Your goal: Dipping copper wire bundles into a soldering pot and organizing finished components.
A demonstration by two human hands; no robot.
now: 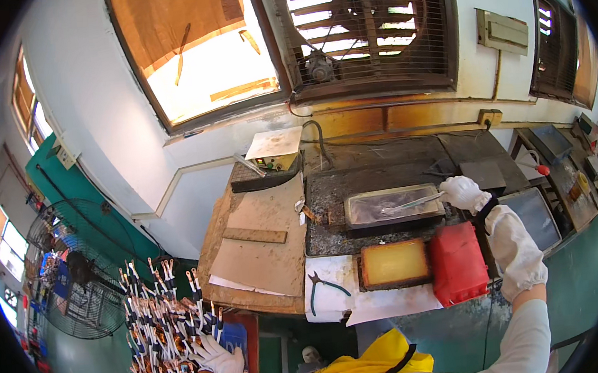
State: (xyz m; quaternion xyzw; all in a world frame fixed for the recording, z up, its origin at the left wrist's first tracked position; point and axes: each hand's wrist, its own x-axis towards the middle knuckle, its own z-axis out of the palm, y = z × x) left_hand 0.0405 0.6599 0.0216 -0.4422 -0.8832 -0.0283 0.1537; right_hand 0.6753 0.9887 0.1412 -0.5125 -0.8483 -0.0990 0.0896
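My right hand (463,194), in a white glove, is closed round the end of a long thin metal tool (416,202). That tool reaches left over a rectangular metal pot (357,224) with a dull silvery surface inside, like molten solder; whether its tip touches the surface I cannot tell. At the lower left, my gloved left hand (221,358) rests with fingers stretched against a pile of copper coils (174,334), which have black-sleeved white leads with bare copper-coloured ends. The pile stands at a blue crate (236,336).
A tray of yellowish material (394,263) and a red plastic container (459,264) sit before the pot. Pliers (327,288) lie on white paper. Left are a wooden strip (254,235) on cardboard and a control box (274,150). A caged floor fan (76,271) stands far left.
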